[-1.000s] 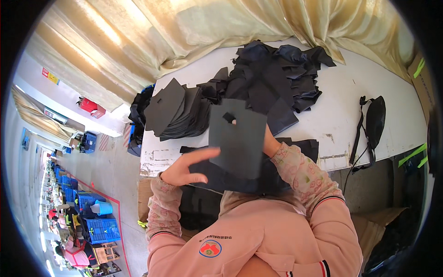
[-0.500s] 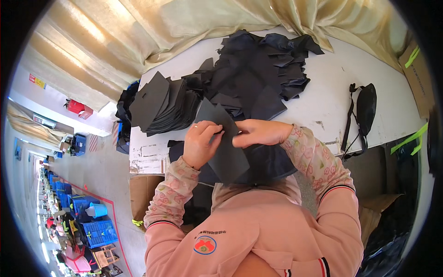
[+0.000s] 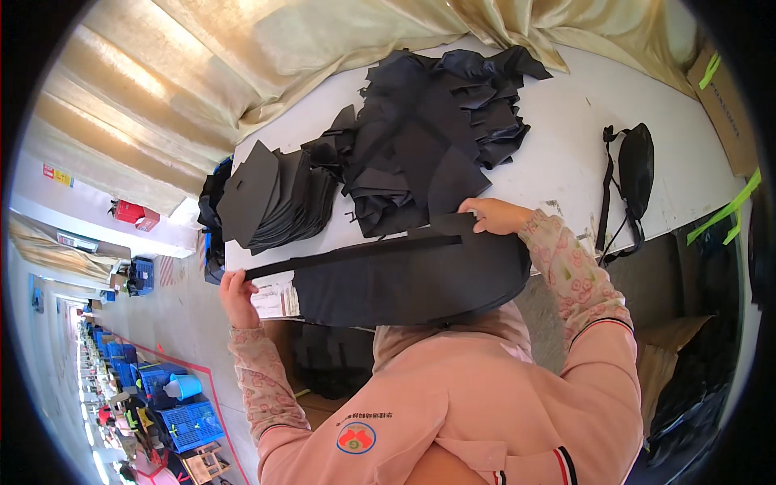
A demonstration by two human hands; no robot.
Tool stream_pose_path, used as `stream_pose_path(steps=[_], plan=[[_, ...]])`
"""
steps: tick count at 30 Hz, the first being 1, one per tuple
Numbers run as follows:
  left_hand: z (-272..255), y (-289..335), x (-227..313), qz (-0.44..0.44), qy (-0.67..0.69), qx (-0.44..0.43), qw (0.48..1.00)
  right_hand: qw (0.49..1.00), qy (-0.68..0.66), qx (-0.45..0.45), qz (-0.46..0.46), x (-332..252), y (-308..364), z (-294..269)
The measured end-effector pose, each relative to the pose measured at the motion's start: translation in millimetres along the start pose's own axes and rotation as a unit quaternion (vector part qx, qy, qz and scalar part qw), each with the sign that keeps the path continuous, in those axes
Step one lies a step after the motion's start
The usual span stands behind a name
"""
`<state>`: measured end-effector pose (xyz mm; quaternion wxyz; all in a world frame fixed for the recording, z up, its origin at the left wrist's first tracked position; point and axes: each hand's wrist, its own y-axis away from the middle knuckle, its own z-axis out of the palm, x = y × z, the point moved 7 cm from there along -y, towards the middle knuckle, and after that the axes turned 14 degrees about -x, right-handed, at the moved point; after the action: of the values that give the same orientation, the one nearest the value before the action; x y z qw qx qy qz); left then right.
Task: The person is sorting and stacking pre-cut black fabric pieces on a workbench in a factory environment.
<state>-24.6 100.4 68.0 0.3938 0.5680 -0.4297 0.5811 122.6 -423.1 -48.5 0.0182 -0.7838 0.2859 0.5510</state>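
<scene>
A wide black fabric piece [image 3: 388, 283] with a rounded right end lies at the table's near edge, in front of my body. A black strap [image 3: 323, 259] runs along its upper side and reaches out past it to the left. My left hand [image 3: 239, 298] is closed on the strap's left end. With thumb and fingers pinched, my right hand [image 3: 496, 217] grips the upper right edge of a smooth black sheet [image 3: 491, 252], which lies against the fabric piece. Whether the sheet sits inside or on top of the fabric, I cannot tell.
Stacked black sheets [image 3: 279, 198] stand at the table's left, beside a heap of black fabric pieces [image 3: 428, 121]. A black waist bag [image 3: 636, 170] with its strap lies on the right of the white table [image 3: 566, 121]. Beige curtains [image 3: 162, 89] hang behind; a cardboard box [image 3: 722, 113] is far right.
The slanted black sheet between my hands now lies flat against the fabric piece. My left hand moved left and down, drawing the strap out; my right hand moved slightly right and up.
</scene>
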Motion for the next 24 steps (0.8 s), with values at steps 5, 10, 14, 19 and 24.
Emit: stream_pose_path(steps=[5, 10, 14, 19, 24], plan=[[-21, -8, -68, 0.039, -0.553, -0.094, 0.827, 0.993, 0.071, 0.015, 0.088, -19, 16, 4], [225, -4, -24, 0.019, -0.352, -0.391, 0.85, 0.987, 0.133, 0.04, 0.085, -39, 31, 10], [339, 2, -56, 0.011, -0.204, -0.591, 0.78, 0.975, 0.202, 0.066, 0.061, -70, 33, 16], [393, 8, -85, -0.086, -0.246, -0.744, 0.615, 0.969, 0.225, 0.096, 0.036, -83, 40, 21], [401, 13, -91, -0.103, -0.191, -0.734, 0.643, 0.959, 0.259, 0.114, 0.032, -83, 45, 26]])
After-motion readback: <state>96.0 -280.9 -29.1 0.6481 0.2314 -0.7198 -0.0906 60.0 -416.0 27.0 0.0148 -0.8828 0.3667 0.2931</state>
